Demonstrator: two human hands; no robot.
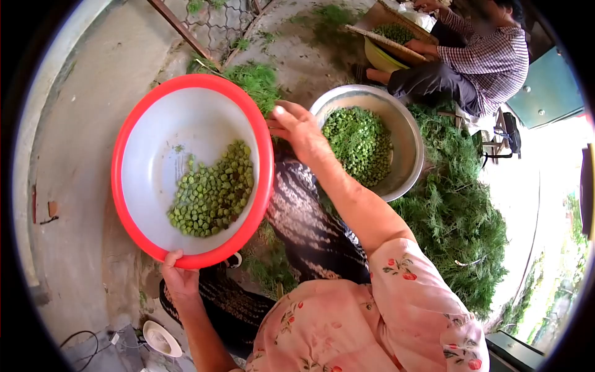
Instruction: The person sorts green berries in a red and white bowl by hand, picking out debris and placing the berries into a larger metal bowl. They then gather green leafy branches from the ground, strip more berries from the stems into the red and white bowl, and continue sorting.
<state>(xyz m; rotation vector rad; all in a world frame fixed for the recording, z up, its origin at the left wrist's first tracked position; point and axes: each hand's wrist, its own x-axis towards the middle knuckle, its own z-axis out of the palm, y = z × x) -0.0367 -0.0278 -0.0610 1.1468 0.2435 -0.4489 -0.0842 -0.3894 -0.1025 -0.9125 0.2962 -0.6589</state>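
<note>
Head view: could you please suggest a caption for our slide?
Left hand and right hand grip a red basin of green pods beside a steel bowl holding more.

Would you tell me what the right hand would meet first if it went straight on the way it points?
The right hand would likely meet the rim of the red basin; its fingertips seem there already, though depth is unclear.

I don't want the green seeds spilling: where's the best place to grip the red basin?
Take the red basin by its rim at two opposite sides, as the left hand at the near edge and right hand at the far edge do. Its walls are wide and smooth, and the green seeds lie off-centre.
</note>
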